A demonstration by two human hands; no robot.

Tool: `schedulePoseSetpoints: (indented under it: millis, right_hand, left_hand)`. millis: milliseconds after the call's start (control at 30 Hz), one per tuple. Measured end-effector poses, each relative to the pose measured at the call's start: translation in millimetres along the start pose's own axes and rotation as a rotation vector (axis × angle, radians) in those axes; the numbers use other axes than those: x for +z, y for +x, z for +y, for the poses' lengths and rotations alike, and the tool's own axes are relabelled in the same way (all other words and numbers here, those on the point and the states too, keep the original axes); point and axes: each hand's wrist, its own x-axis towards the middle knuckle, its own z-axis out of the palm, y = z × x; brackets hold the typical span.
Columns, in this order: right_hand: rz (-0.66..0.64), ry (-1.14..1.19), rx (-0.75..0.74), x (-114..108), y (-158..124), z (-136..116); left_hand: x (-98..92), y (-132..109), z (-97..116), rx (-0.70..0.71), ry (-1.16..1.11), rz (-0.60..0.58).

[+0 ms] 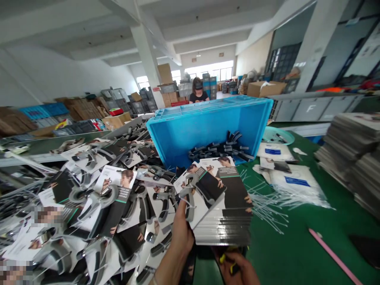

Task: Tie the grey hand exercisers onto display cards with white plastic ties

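Observation:
My left hand (181, 233) is closed on the near edge of a carded hand grip strengthener (191, 198), grey and black with a metal spring, fastened to a printed card. It is held against the left side of a stack of printed cards (222, 233). Low in the view, my right hand (240, 267) is curled around a tool with yellow and black handles (223, 259); its working end is hidden, perhaps a pair of cutters. To the left lies a large heap of carded hand grips (101, 202), several with white ties showing.
A blue crate (196, 130) lies on its side, with loose hand grips (219, 150) inside. Loose white cable ties (267, 202) and bags of ties (297, 180) are to the right. A pink stick (332, 255) and stacked grey sheets (347, 146) lie farther right. Another person (198, 93) is beyond the crate.

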Motion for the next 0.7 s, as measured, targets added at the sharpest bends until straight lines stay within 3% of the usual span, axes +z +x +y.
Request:
schedulePoseSetpoints:
  millis: [167,233,300,367,467,533,600,700]
  right_hand:
    - [0.037,-0.063,-0.101,42,66,-38]
    - [0.037,-0.125,-0.082,49,88,-58]
    - [0.036,-0.215,-0.030,46,91,-74]
    - [0.021,-0.325,0.032,36,75,-82]
    - [-0.066,-0.515,0.128,22,30,-76]
    - [-0.186,-0.789,0.143,20,5,-68]
    - [-0.328,-1.159,0.038,25,-8,-60]
    - [-0.496,-1.641,-0.292,41,-7,-50]
  left_hand:
    - [51.6,67,12,0.135,0.064,-0.117]
    - [64.4,80,17,0.216,0.064,-0.116]
    - [63.8,76,22,0.308,0.067,-0.092]
    - [47.8,60,27,0.385,0.072,-0.047]
    - [4.3,22,33,0.534,0.172,-0.009]
    - [-25.5,-2,37,0.606,0.300,0.011]
    - [-48.5,-21,40,0.646,0.454,0.055]
    - [-69.3,-37,46,0.701,0.630,0.106]
